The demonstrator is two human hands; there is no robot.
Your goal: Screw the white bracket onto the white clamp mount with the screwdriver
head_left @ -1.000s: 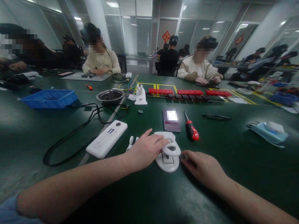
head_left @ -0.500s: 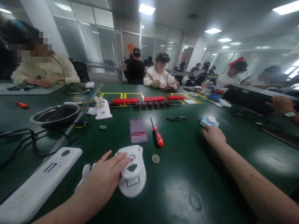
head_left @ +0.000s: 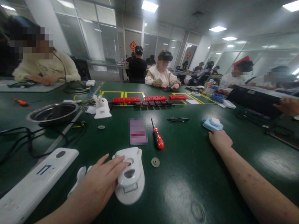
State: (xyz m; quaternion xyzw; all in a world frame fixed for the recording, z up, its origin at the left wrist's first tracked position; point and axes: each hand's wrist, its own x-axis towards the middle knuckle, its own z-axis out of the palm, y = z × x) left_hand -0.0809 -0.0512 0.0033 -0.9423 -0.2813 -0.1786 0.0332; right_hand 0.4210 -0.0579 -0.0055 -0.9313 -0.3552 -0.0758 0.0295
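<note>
My left hand [head_left: 99,185] lies with fingers stretched over the left side of a white plastic stand [head_left: 129,179] near the table's front edge. A small white clip-like part [head_left: 79,174] peeks out just left of that hand. My right hand [head_left: 219,139] reaches far to the right, knuckles toward me, right next to a light blue pouch with a white item on it [head_left: 212,123]; its fingers are curled under and hidden. A small grey washer [head_left: 155,161] lies on the green table [head_left: 187,186] between the hands.
A red-handled screwdriver [head_left: 158,137] and a phone [head_left: 138,131] lie behind the stand. A white device marked 17 [head_left: 35,183] sits at front left, with black cables [head_left: 30,137] and a metal bowl [head_left: 53,113] beyond. Other people work around the table; red trays [head_left: 144,99] lie mid-table.
My right hand left the stand's right side and reached out to the blue pouch at the right, leaving the washer on the table. The view swung right and up. Left hand stayed on the stand.
</note>
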